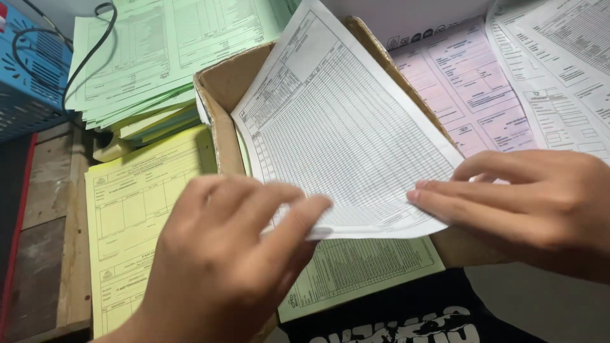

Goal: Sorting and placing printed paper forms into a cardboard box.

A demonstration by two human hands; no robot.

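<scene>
A white gridded form sheet (346,136) is held tilted over an open cardboard box (225,82), its far corner raised past the box's back edge. Its near edge is pinched at 2 places. The left hand (222,254) is seen from the back, knuckles up, with the fingers curled and pressed together on the sheet's near left corner, in front of the box. The right hand (527,200) lies flat and turned inward, its extended fingers laid close together on the sheet's near right corner, over the box's right wall. A green form (362,263) lies inside the box beneath the sheet. A yellow form stack (136,209) lies left of the box, green forms (165,51) behind that, pink forms (470,89) to the box's right
</scene>
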